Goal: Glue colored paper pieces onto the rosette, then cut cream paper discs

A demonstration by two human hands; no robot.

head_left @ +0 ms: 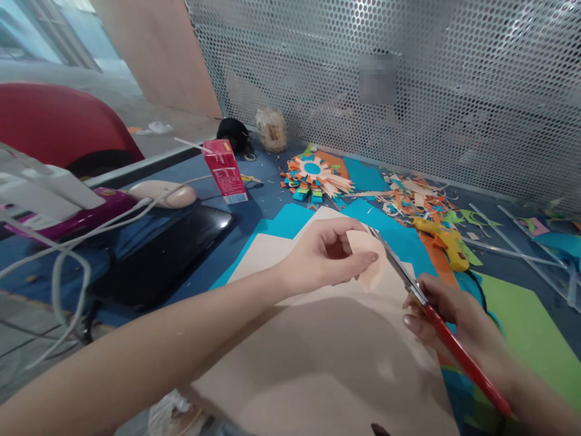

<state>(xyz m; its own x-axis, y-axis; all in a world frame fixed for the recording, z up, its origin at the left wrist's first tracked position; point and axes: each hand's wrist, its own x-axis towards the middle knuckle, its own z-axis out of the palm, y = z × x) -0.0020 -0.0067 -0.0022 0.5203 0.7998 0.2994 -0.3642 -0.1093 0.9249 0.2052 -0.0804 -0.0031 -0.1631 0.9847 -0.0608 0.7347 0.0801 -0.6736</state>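
Note:
My left hand (333, 251) pinches a small cream paper piece (370, 257) with a curved edge between thumb and fingers. My right hand (458, 321) is closed around red-handled scissors (408, 275). Their metal blades point up and to the left, lying along the right edge of the paper piece; I cannot tell whether the blades touch it. Below both hands lies a large cream paper sheet (327, 363), on top of blue sheets (290, 218). A layered paper rosette (312, 169) in blue, orange, cream and green rests beyond my left hand.
Paper scraps (417, 197) lie in a heap at the back, near a yellow glue gun (447, 242) and clear sticks (512, 248). Green paper (531, 327) is at the right. A pink drink carton (224, 171), black tablet-like device (167, 254) and mouse (167, 194) stand left. Perforated metal (295, 66) bounds the back.

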